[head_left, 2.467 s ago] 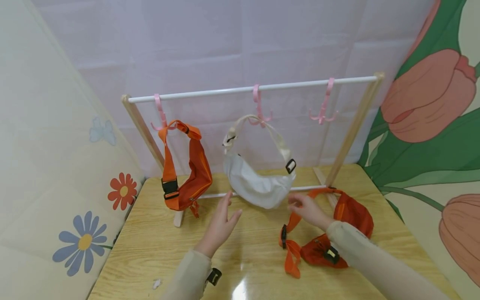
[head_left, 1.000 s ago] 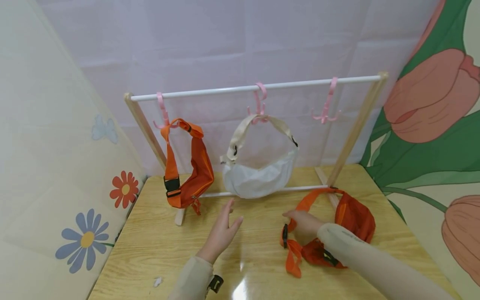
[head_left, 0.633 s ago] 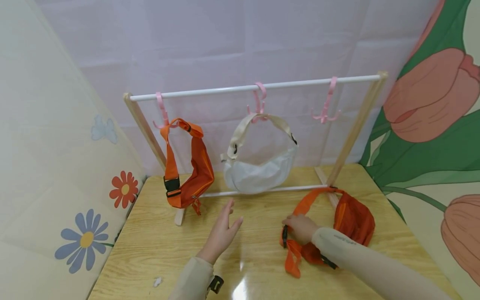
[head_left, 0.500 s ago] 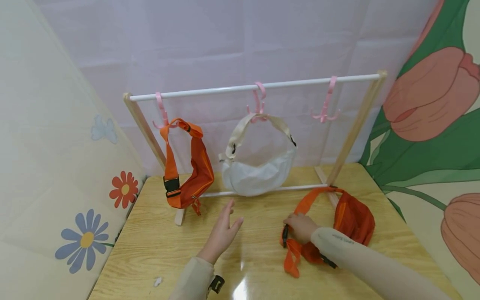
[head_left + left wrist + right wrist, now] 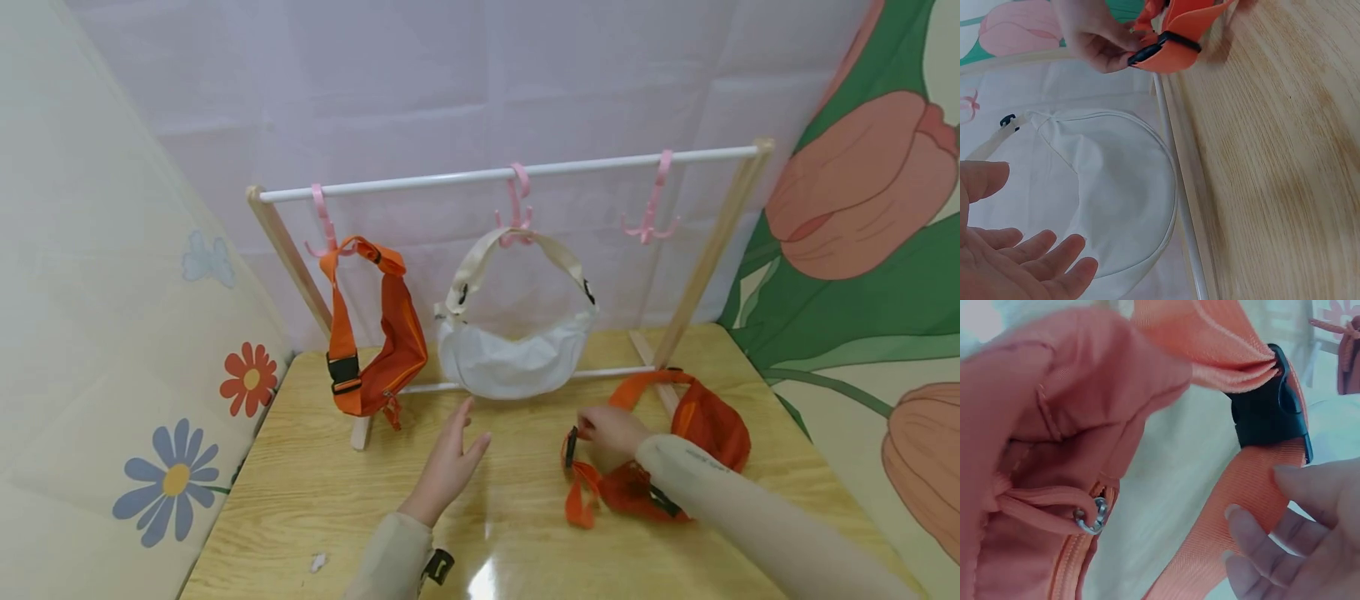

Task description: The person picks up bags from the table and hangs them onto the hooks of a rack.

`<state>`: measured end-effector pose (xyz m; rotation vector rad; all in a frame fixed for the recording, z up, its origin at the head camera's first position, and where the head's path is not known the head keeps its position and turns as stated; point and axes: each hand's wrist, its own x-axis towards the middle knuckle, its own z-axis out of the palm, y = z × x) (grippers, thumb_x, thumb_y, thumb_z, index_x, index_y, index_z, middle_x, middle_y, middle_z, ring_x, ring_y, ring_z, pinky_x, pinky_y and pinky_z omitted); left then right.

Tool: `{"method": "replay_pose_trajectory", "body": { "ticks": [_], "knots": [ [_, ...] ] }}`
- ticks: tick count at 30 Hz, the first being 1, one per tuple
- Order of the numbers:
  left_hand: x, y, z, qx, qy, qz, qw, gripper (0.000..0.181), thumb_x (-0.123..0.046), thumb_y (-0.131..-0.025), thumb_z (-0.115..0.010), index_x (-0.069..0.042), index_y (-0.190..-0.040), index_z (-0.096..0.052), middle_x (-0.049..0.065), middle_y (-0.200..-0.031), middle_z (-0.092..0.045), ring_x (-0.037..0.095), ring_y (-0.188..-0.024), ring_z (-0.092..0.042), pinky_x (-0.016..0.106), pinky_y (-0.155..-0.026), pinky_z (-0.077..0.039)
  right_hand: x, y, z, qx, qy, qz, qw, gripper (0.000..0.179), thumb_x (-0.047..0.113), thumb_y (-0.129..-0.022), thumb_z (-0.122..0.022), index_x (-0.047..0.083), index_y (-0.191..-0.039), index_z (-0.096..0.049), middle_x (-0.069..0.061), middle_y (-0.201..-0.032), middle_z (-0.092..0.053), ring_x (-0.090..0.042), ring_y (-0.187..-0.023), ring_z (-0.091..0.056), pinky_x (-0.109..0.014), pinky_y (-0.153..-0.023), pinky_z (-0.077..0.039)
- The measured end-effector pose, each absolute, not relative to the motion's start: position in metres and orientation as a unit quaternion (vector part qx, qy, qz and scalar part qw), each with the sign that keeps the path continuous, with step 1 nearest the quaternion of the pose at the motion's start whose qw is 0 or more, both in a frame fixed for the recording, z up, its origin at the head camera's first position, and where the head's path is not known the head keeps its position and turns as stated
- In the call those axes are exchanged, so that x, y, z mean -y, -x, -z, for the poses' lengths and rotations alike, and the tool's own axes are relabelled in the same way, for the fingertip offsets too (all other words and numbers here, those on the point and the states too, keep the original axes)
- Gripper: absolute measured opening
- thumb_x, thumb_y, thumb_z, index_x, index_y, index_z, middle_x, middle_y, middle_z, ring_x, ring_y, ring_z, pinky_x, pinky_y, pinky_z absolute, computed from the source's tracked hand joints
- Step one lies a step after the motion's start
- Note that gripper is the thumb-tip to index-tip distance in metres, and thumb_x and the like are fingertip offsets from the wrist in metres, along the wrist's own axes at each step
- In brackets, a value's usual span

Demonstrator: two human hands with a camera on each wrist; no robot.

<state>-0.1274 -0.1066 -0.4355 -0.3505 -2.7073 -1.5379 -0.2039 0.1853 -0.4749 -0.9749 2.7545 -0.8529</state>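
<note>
Orange strap (image 5: 1216,525), pinched by fingers of the right hand (image 5: 617,433), has just risen slightly; lifting seems begun, its bag (image 5: 708,425) near the right edge of the table (image 5: 300,500). The left hand (image 5: 447,467) gapes, holding nothing.

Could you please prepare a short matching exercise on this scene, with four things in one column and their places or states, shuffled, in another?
Column one
1. White waist bag
2. Right hand
3. Left hand
4. Rightmost pink hook

Column two
A. Holding an orange strap near a black buckle
B. On the white rail, bearing no bag
C. Fingers spread, holding nothing
D. Hanging from the middle pink hook

Right pairs: 1-D, 2-A, 3-C, 4-B
</note>
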Motion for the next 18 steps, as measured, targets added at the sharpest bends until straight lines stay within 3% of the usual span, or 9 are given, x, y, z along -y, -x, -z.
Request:
{"method": "replay_pose_trajectory", "body": {
  "ticks": [7, 18],
  "knots": [
    [0.105, 0.126, 0.436, 0.862, 0.117, 0.493, 0.008, 0.059, -0.018, -0.100, -0.056, 0.008, -0.146, -0.031, 0.028, -0.146, -0.036, 0.045, -0.127, -0.041, 0.059, -0.100, -0.037, -0.172, 0.196, 0.448, -0.936, 0.265, 0.223, 0.058, 0.021, -0.002, -0.089, -0.061, 0.012, -0.074, -0.055, 0.006, -0.069, -0.051, -0.010, -0.063, -0.045, -0.029, -0.058, -0.041],
    [0.101, 0.126, 0.436, 0.862, 0.125, 0.491, 0.011, 0.055, -0.019, -0.100, -0.056, 0.010, -0.143, -0.036, 0.031, -0.143, -0.038, 0.046, -0.125, -0.043, 0.059, -0.100, -0.037, -0.169, 0.187, 0.430, -0.946, 0.256, 0.197, -0.017, 0.015, 0.002, -0.088, -0.068, 0.011, -0.078, -0.060, 0.005, -0.069, -0.055, -0.009, -0.060, -0.047, -0.029, -0.056, -0.044]
  ]
}}
